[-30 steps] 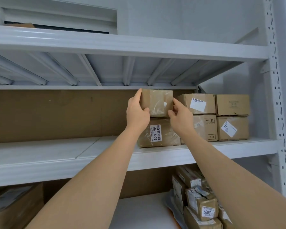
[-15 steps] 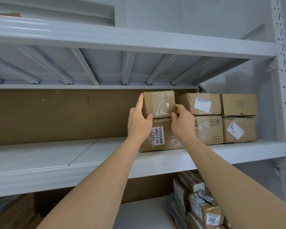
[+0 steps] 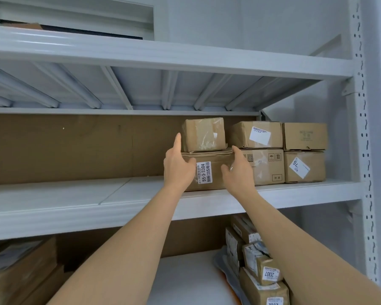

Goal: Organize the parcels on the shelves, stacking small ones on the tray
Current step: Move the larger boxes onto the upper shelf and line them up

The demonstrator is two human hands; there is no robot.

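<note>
Left hand was spread with its index finger upright beside the small tape-wrapped brown cardboard parcel, gripping nothing; right hand was likewise loosely spread and holding nothing. That parcel sat atop the larger brown carton labelled 55-3-3304 on the white metal middle shelf, just beside four stacked brown boxes.

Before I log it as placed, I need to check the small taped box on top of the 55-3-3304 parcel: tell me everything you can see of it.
The small taped box is brown cardboard wrapped in glossy clear tape, creased, with no readable label. It sits upright on the 55-3-3304 parcel, beside the labelled box to its right. The left hand points an index finger up by its left edge; actual contact is unclear. The right hand is lower, apart from it.
</note>
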